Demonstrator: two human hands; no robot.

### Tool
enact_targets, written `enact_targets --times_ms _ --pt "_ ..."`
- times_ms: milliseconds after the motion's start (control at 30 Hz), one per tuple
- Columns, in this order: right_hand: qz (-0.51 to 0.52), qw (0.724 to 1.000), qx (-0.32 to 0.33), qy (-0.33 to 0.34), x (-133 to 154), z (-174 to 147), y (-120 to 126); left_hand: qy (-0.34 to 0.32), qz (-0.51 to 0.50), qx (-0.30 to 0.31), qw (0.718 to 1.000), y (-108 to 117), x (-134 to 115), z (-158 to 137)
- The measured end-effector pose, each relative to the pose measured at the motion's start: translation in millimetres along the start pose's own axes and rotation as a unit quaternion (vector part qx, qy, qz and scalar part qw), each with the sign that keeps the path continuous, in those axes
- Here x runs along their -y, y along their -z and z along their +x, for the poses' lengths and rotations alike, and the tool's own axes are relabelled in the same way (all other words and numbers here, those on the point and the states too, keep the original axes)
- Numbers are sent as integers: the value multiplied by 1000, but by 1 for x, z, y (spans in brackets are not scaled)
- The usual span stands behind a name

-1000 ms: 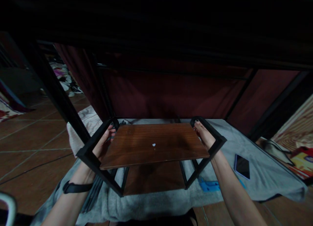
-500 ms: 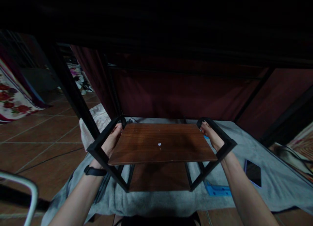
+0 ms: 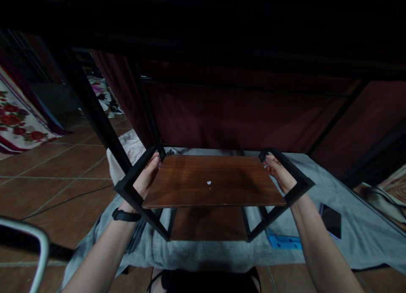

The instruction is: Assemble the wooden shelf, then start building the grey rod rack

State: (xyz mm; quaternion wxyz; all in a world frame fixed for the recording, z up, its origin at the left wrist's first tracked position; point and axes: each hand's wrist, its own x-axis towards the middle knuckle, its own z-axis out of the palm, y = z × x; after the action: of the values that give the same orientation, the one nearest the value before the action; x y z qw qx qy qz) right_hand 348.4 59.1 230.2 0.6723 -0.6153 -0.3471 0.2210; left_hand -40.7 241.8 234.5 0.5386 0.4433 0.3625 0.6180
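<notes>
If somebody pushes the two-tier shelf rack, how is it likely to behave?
The shelf rack probably acts stiff, because its black frame has straight bars. It seems unlikely to roll, since no wheels show. The soft-looking grey cloth beneath may slow sliding.

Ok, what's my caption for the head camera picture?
Left hand and right hand inside black side frames of a wooden shelf over grey cloth.
</notes>
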Motion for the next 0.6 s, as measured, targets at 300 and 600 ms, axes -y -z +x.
enact_targets --times_ms 300,600 --pt "-25 998 -41 43 0 -13 -14 10 27 -23 999 -12 -9 -3" --pt "-40 999 20 30 -5 6 -5 -47 32 -4 998 3 6 5"
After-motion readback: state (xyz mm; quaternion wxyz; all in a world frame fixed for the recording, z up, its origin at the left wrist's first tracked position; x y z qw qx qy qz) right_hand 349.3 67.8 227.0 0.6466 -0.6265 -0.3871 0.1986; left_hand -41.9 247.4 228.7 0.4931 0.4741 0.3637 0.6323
